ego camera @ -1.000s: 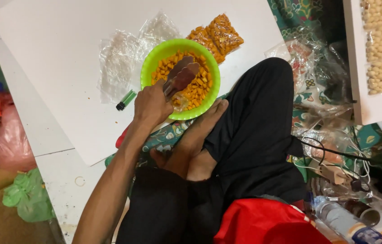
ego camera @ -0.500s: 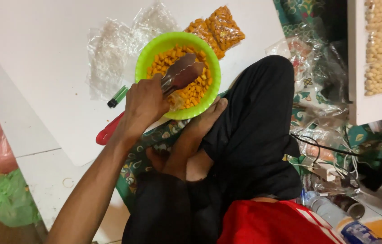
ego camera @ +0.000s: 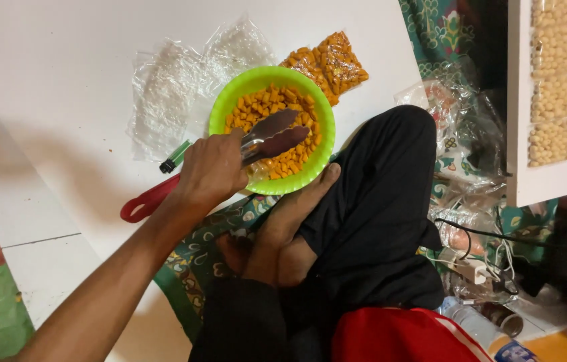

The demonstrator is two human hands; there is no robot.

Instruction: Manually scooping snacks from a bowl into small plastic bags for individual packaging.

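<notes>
One left hand (ego camera: pixel 213 171) grasps metal tongs (ego camera: pixel 273 137); long axis lies diagonal, tips pointing upper right over the orange snacks (ego camera: pixel 266 107) in the green bowl (ego camera: pixel 230 97).

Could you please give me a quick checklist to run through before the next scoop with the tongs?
1. Left hand grips the metal tongs: ok.
2. Tong tips sit over the orange snack pieces: ok.
3. Green bowl rests on the white board: ok, though its near rim is at the board's edge.
4. Empty clear bags within reach beside the bowl: ok.
5. Right hand ready: cannot tell, it is out of view.
</notes>
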